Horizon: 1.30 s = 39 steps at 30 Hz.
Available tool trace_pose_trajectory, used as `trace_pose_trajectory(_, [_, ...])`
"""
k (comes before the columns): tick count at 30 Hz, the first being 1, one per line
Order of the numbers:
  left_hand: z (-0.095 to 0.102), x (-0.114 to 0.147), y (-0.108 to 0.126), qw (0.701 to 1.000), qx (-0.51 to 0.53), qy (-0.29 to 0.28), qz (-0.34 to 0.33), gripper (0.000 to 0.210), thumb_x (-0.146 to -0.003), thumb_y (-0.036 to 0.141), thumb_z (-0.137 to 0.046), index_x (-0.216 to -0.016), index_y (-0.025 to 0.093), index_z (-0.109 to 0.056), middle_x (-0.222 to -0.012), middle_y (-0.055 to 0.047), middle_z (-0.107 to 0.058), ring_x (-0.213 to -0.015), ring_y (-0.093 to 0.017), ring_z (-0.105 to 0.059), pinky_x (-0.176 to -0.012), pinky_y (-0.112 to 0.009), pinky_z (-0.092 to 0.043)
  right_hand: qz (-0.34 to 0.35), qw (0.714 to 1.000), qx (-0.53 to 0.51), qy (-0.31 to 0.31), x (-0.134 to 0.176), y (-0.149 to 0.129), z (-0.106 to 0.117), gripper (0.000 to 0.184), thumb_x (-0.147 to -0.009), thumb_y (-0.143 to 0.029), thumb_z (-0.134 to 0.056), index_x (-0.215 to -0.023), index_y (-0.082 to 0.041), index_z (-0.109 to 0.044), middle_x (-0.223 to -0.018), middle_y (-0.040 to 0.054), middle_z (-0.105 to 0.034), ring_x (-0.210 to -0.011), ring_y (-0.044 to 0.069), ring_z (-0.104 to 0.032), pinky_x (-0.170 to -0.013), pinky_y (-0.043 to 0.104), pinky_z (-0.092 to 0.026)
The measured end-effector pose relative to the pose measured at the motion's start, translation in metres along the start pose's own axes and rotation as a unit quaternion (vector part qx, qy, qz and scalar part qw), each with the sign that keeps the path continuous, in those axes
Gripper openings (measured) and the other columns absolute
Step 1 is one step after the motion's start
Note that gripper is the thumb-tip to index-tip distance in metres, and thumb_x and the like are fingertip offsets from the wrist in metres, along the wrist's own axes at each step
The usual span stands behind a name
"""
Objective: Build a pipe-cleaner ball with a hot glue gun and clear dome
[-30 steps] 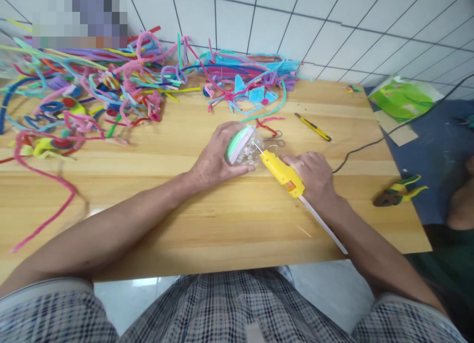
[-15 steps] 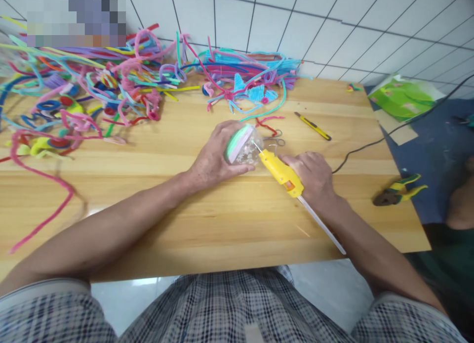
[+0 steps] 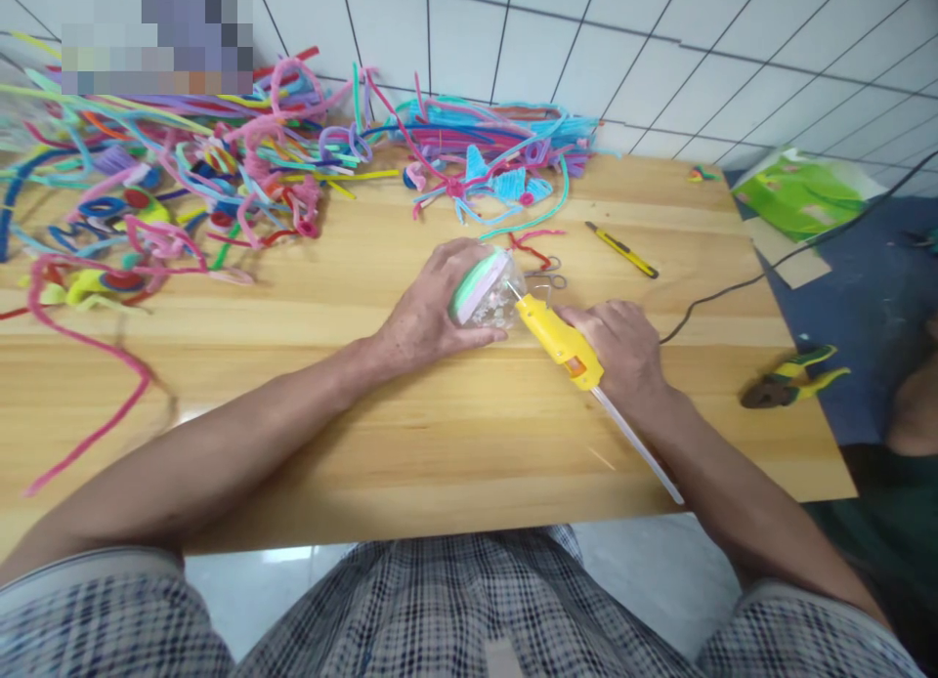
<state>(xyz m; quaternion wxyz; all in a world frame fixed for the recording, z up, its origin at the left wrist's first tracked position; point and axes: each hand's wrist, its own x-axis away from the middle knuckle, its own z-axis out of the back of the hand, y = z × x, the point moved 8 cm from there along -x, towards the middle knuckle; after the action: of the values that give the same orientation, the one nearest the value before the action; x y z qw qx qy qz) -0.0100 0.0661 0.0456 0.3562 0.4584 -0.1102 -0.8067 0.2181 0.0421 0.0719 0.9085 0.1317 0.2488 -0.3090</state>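
Observation:
My left hand (image 3: 432, 312) is wrapped round a clear, rounded plastic piece (image 3: 498, 302) with a green and pale lilac band along its left side and whitish bits showing in it. In my right hand (image 3: 619, 346) is a yellow hot glue gun (image 3: 561, 341), its metal nozzle pointing up and left against or very near the clear piece. A glue stick (image 3: 637, 444) sticks out of the gun's back end. Just behind, a pair of scissors (image 3: 553, 275) lies partly hidden beside a red pipe cleaner (image 3: 532, 243).
Heaps of coloured pipe cleaners (image 3: 183, 170) cover the back left. A yellow utility knife (image 3: 621, 249) lies beyond my right hand, and pliers (image 3: 784, 383) rest by the right edge. A black cable (image 3: 733, 289) crosses the right side. Part of another person (image 3: 909, 414) shows far right.
The whole view has shifted slightly. The clear piece is tilted a little differently in my left hand, while the glue gun keeps nearly the same place at it.

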Motion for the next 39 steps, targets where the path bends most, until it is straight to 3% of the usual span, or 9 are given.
trace_pose_trajectory(7, [0.002,-0.001,-0.004,1.000,0.010,0.008,0.019,0.096,-0.084,0.055,-0.096,-0.161,0.027,-0.046,-0.154,-0.016,-0.062,-0.147,-0.037,-0.061,-0.127,-0.055,-0.052,0.027,0.998,-0.024,0.042,-0.002,-0.002,0.010,0.039,-0.117,-0.037,-0.044,-0.140,-0.015,-0.067,-0.087,0.0060,-0.069,-0.080,0.025,-0.058,-0.077,0.041,-0.042])
trace_pose_trajectory(18, [-0.002,0.001,-0.002,1.000,-0.012,-0.013,0.016,0.099,-0.083,0.055,-0.096,-0.161,0.028,-0.043,-0.157,-0.017,-0.060,-0.151,-0.039,-0.058,-0.127,-0.060,-0.051,0.009,1.000,-0.015,0.009,0.000,-0.001,0.004,0.052,-0.119,-0.047,-0.032,-0.132,-0.016,-0.071,-0.084,0.0075,-0.070,-0.081,0.025,-0.062,-0.076,0.041,-0.042])
trace_pose_trajectory(26, [0.002,-0.001,-0.004,1.000,0.002,0.000,0.027,0.097,-0.083,0.053,-0.097,-0.161,0.026,-0.045,-0.154,-0.016,-0.062,-0.148,-0.037,-0.061,-0.127,-0.056,-0.052,0.016,0.999,-0.023,0.028,0.001,-0.002,0.006,0.043,-0.118,-0.041,-0.039,-0.131,-0.017,-0.072,-0.086,0.0066,-0.073,-0.081,0.024,-0.063,-0.077,0.039,-0.042])
trace_pose_trajectory(31, [0.000,0.001,-0.005,0.999,0.004,-0.004,0.038,0.098,-0.084,0.054,-0.096,-0.162,0.028,-0.044,-0.156,-0.016,-0.061,-0.150,-0.038,-0.059,-0.130,-0.057,-0.048,-0.015,0.999,-0.017,-0.026,0.002,0.002,-0.003,0.049,-0.117,-0.047,-0.040,-0.129,-0.017,-0.076,-0.086,0.0078,-0.072,-0.085,0.025,-0.063,-0.079,0.040,-0.042])
trace_pose_trajectory(36, [-0.001,0.001,-0.001,1.000,-0.008,0.000,0.021,0.099,-0.082,0.054,-0.098,-0.161,0.029,-0.044,-0.156,-0.017,-0.061,-0.150,-0.039,-0.059,-0.128,-0.059,-0.049,-0.006,1.000,-0.029,0.003,0.004,0.002,0.001,0.053,-0.118,-0.050,-0.035,-0.130,-0.017,-0.074,-0.085,0.0078,-0.071,-0.083,0.025,-0.064,-0.077,0.041,-0.044])
trace_pose_trajectory(39, [0.000,0.000,-0.002,0.999,-0.016,0.001,0.032,0.099,-0.082,0.054,-0.098,-0.161,0.028,-0.045,-0.155,-0.017,-0.062,-0.149,-0.038,-0.060,-0.127,-0.059,-0.050,-0.024,0.999,-0.017,-0.022,0.005,0.004,-0.003,0.047,-0.117,-0.049,-0.039,-0.130,-0.020,-0.075,-0.084,0.0079,-0.072,-0.083,0.026,-0.064,-0.078,0.041,-0.044])
